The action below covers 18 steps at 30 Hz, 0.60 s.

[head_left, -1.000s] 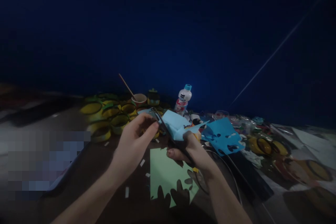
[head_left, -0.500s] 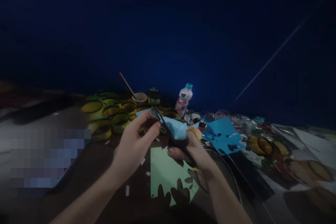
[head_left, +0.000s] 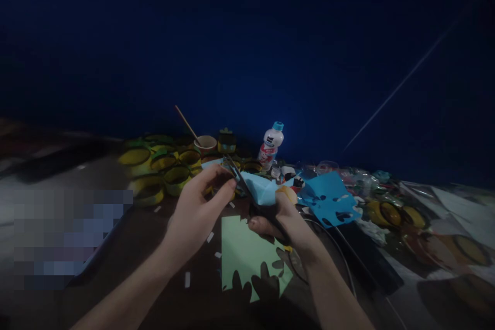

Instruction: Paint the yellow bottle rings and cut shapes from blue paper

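My right hand (head_left: 276, 216) grips a pair of dark scissors (head_left: 240, 178) by the handles, with the blades pointing up and left. Light blue paper (head_left: 261, 188) lies along the blades, its folded part bulging on their right side. My left hand (head_left: 203, 198) pinches the paper's left portion between thumb and fingers, close to the blade tips. Fingers hide part of that grip. Beneath both hands a pale green sheet (head_left: 243, 252) with cut-out curved shapes rests on the dark table (head_left: 197, 304).
Several yellow-green rings (head_left: 149, 191) crowd the back left, near a cup (head_left: 205, 143) with a stick. A bottle (head_left: 270, 144) with a blue cap stands behind my hands. Blue cut-out paper (head_left: 328, 198) and more rings (head_left: 390, 214) lie right. A blurred-out screen (head_left: 73, 242) is at left.
Almost nothing differs. Both hands, the scissors and the light blue paper keep nearly the same place, with only a very slight shift of the view.
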Tool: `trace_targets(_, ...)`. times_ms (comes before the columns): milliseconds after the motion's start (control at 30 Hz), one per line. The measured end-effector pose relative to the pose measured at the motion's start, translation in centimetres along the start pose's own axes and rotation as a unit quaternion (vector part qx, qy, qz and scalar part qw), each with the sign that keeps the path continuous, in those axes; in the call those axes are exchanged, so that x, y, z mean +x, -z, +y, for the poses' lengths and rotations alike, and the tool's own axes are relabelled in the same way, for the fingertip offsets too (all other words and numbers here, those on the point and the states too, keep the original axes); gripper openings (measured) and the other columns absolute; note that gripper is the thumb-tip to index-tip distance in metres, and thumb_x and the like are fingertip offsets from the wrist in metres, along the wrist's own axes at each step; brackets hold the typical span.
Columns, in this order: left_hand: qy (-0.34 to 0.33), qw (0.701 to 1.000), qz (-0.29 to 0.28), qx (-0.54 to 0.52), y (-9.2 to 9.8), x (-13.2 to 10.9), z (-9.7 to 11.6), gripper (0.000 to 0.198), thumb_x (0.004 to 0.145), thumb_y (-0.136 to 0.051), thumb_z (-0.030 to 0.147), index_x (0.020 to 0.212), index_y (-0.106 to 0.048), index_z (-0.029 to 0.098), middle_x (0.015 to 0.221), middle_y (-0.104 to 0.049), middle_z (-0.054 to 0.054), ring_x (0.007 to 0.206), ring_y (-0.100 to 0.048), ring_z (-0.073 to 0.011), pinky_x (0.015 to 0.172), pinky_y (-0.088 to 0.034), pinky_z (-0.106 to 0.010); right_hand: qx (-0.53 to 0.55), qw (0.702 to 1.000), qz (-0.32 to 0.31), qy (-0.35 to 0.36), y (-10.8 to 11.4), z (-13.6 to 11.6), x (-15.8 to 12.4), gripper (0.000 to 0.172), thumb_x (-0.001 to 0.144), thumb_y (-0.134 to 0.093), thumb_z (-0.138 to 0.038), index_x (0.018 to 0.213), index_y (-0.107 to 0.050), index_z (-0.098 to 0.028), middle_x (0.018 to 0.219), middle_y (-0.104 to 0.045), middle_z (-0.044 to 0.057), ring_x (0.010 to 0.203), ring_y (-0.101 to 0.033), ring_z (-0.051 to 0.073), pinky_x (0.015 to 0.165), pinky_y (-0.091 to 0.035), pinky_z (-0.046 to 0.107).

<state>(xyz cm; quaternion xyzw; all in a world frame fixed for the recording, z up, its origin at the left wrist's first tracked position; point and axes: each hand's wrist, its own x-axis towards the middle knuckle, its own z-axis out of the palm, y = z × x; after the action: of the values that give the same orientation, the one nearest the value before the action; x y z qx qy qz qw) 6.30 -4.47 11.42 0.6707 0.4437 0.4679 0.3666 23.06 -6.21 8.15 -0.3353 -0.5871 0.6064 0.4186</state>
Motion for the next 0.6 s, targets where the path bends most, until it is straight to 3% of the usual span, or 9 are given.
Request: trace_targets(600, 0.005, 1.0, -0.027, 0.004, 0.3, 0.3, -0.4, 0.012, 0.082, -0.051, 0.031, 0.079, -0.058, 0.021, 0.076, -0.06, 0.002, 0.074, -0.056, -0.0138, 0.064, -0.042, -0.023, -0.039, 0.999, 0.007, -0.027, 0.4, -1.2, -0.3, 0.025, 0.065, -0.075, -0.027, 0.079, -0.058, -0.015, 0.053, -0.042, -0.006, 0.041, -0.031, 0.004, 0.038, -0.022, 0.02)
